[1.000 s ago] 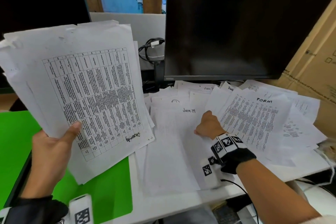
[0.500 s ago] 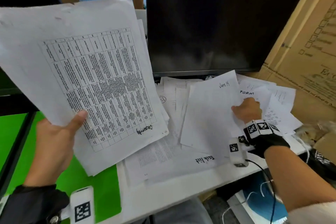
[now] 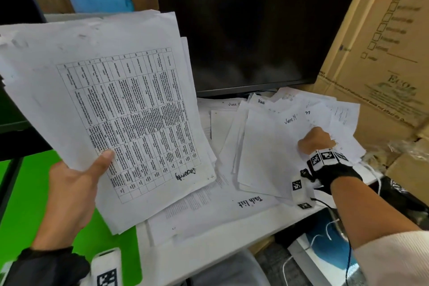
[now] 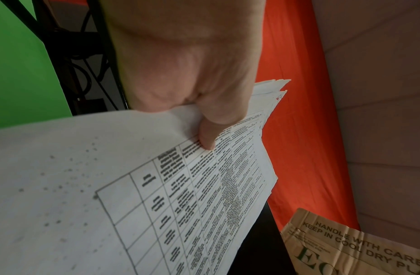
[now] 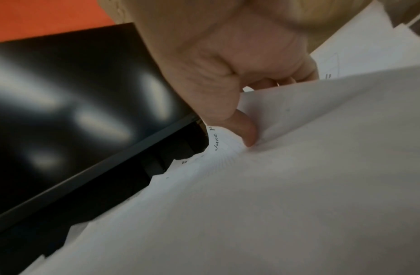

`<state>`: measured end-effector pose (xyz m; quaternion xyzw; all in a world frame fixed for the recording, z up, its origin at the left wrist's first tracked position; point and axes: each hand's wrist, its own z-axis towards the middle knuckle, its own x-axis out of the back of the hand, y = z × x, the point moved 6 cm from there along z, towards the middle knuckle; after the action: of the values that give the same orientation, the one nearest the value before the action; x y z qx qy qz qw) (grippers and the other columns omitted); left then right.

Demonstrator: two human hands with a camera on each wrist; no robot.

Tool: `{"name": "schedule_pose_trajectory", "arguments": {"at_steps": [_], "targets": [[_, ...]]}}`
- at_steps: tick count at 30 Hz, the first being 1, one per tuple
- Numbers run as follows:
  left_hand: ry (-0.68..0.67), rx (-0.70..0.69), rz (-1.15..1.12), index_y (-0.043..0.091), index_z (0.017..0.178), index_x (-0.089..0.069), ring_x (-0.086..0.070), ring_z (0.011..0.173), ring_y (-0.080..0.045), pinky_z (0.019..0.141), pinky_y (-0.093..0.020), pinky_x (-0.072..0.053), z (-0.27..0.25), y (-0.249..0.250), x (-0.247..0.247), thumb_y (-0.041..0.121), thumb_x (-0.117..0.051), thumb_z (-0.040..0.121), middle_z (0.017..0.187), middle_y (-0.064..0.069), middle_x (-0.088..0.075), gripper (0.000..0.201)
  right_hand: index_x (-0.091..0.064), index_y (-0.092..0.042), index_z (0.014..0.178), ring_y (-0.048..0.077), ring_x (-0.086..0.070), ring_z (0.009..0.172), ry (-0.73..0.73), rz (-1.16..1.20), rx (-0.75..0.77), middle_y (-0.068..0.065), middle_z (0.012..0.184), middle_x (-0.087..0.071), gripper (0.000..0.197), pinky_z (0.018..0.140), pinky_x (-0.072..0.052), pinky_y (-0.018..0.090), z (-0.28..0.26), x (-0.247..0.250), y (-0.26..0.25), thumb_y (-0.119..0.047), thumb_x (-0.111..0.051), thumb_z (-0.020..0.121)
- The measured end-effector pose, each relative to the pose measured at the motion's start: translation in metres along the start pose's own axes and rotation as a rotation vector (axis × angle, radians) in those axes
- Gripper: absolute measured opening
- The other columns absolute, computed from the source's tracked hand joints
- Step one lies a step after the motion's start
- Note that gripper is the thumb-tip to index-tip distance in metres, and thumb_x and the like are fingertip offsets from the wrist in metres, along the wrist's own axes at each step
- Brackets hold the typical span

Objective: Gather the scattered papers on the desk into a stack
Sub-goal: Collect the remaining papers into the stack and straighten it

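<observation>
My left hand (image 3: 76, 183) holds a stack of printed sheets (image 3: 111, 104) raised above the desk's left side, thumb (image 4: 208, 135) pressed on the top page with a table and the word "Security". My right hand (image 3: 315, 141) pinches the white sheet marked "June 14" (image 3: 276, 146) at its right edge, thumb (image 5: 246, 130) on top and fingers curled under it, lifting it off the pile. More loose papers (image 3: 343, 118) lie fanned under and behind it, and a "Task list" page (image 3: 232, 206) lies flat near the front edge.
A dark monitor (image 3: 250, 30) stands right behind the papers. Brown cardboard boxes (image 3: 380, 53) wall off the right side. A green mat (image 3: 30, 193) covers the desk at left. The white desk edge (image 3: 209, 246) runs along the front.
My right hand has dragged the "June 14" sheet from mid-desk to the right, over the "FORM" page, and now lifts its edge. The left hand keeps its stack raised.
</observation>
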<state>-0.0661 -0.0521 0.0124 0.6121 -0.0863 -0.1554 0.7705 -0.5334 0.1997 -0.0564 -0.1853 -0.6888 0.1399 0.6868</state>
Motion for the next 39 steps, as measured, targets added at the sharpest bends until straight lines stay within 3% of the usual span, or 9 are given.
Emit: {"name": "schedule_pose_trajectory", "arguments": {"at_steps": [4, 7, 10, 17, 21, 29, 33, 35, 39], "targets": [[0.014, -0.007, 0.001, 0.035, 0.089, -0.071, -0.065, 0.097, -0.009, 0.1, -0.046, -0.044, 0.0, 0.0, 0.0, 0.03, -0.069, 0.074, 0.093, 0.025, -0.073, 0.016, -0.073, -0.01, 0.103, 0.028, -0.059, 0.105, 0.161, -0.088, -0.08, 0.016, 0.105, -0.068, 0.028, 0.077, -0.044, 0.033, -0.015, 0.01, 0.008, 0.0, -0.061, 0.08], [0.012, -0.01, 0.015, 0.032, 0.091, -0.069, -0.065, 0.097, -0.01, 0.098, -0.044, -0.046, 0.001, -0.003, 0.0, 0.018, -0.067, 0.085, 0.092, 0.024, -0.073, 0.016, -0.06, 0.005, 0.118, 0.041, -0.043, 0.121, 0.085, -0.031, 0.049, 0.032, 0.127, -0.047, 0.034, 0.096, -0.039, 0.048, -0.011, -0.006, -0.003, 0.011, -0.051, 0.086], [0.007, -0.009, 0.027, 0.033, 0.091, -0.069, -0.065, 0.098, -0.011, 0.097, -0.043, -0.045, 0.001, -0.006, 0.001, 0.012, -0.065, 0.089, 0.092, 0.024, -0.073, 0.021, -0.057, 0.016, 0.116, 0.046, -0.038, 0.123, 0.171, 0.034, 0.034, 0.035, 0.127, -0.043, 0.034, 0.086, -0.036, 0.044, -0.004, 0.002, 0.0, 0.018, -0.038, 0.087], [-0.013, -0.008, 0.027, 0.036, 0.09, -0.071, -0.066, 0.096, -0.006, 0.093, -0.038, -0.046, 0.0, -0.004, 0.001, 0.024, -0.068, 0.08, 0.095, 0.022, -0.074, 0.016, -0.053, 0.001, 0.126, 0.041, -0.044, 0.123, -0.036, -0.062, 0.045, 0.028, 0.13, -0.049, 0.039, 0.085, -0.034, 0.038, 0.006, 0.002, 0.017, -0.009, -0.055, 0.089], [-0.017, -0.014, 0.037, 0.033, 0.092, -0.068, -0.066, 0.095, -0.007, 0.093, -0.038, -0.046, -0.001, -0.006, 0.002, 0.017, -0.066, 0.087, 0.092, 0.023, -0.073, 0.017, -0.055, -0.001, 0.125, 0.041, -0.042, 0.124, 0.018, -0.094, 0.047, 0.026, 0.128, -0.052, 0.038, 0.097, -0.035, 0.044, -0.007, 0.007, 0.002, 0.0, -0.057, 0.087], [-0.01, 0.006, 0.018, 0.036, 0.089, -0.072, -0.068, 0.093, -0.004, 0.093, -0.04, -0.046, 0.0, -0.012, 0.008, 0.015, -0.066, 0.086, 0.092, 0.024, -0.073, 0.022, -0.053, 0.011, 0.123, 0.039, -0.055, 0.118, -0.07, -0.026, 0.089, 0.027, 0.126, -0.056, 0.033, 0.095, -0.045, 0.045, -0.035, 0.003, -0.034, 0.013, -0.049, 0.09], [0.014, 0.03, 0.003, 0.045, 0.09, -0.073, -0.065, 0.104, -0.016, 0.095, -0.043, -0.045, 0.001, -0.013, 0.015, 0.018, -0.066, 0.085, 0.098, 0.022, -0.073, 0.028, -0.056, 0.004, 0.123, 0.037, -0.057, 0.114, -0.097, 0.071, 0.278, 0.021, 0.123, -0.06, 0.034, 0.095, -0.048, 0.041, -0.053, -0.001, -0.05, 0.005, -0.053, 0.089], [0.049, 0.085, -0.017, 0.035, 0.096, -0.072, -0.065, 0.102, -0.009, 0.093, -0.039, -0.046, 0.008, -0.02, 0.03, 0.038, -0.074, 0.075, 0.104, 0.018, -0.073, 0.022, -0.061, 0.003, 0.117, 0.038, -0.06, 0.108, -0.091, 0.209, 0.454, 0.021, 0.116, -0.064, 0.029, 0.088, -0.047, 0.035, -0.057, 0.02, -0.066, 0.0, -0.055, 0.089], [0.213, 0.182, 0.014, 0.022, 0.111, -0.066, -0.066, 0.103, -0.009, 0.088, -0.035, -0.046, 0.027, -0.06, 0.09, 0.075, -0.079, 0.048, 0.122, 0.006, -0.069, 0.083, -0.066, -0.007, 0.11, 0.034, -0.061, 0.099, -0.013, 0.336, 0.547, 0.018, 0.107, -0.065, 0.022, 0.082, -0.046, 0.033, -0.054, 0.074, -0.082, -0.012, -0.058, 0.09]]}}
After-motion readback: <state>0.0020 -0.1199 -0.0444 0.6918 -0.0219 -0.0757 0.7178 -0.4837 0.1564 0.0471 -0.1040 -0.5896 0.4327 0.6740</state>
